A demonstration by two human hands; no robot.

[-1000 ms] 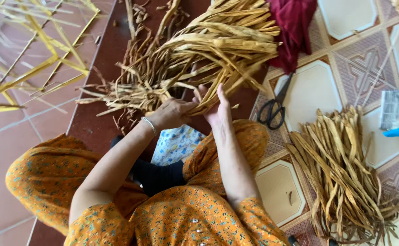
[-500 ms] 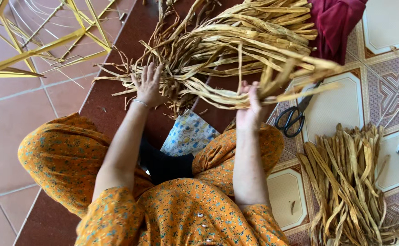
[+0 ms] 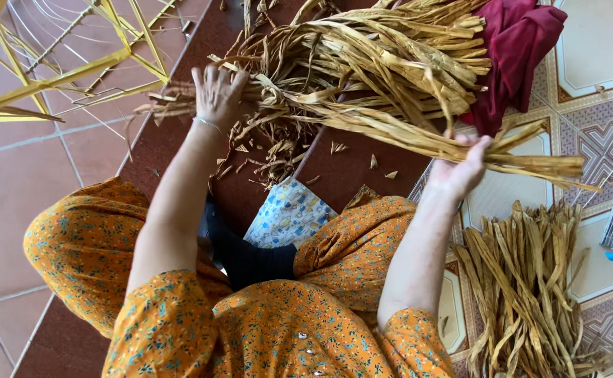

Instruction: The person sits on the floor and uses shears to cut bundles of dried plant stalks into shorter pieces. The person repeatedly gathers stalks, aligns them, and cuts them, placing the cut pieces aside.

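Left hand [image 3: 217,94] is spread flat, fingers open, pressing on the frayed end of the dried leaf strips [image 3: 362,77] piled on the floor ahead. Right hand [image 3: 460,168] is curled around a long bunch of strips [image 3: 418,136], next to the red cloth [image 3: 516,49].

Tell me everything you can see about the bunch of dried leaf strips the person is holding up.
The bunch of dried strips is a long sheaf of flat, tan, papery strands, creased and frayed. It lies roughly level, sloping down to the right, across the dark red floor. The left hand presses its ragged left end with fingers spread; the right hand grips it near the right end, which fans out over a patterned tile. Behind it sits a bigger heap of strips.
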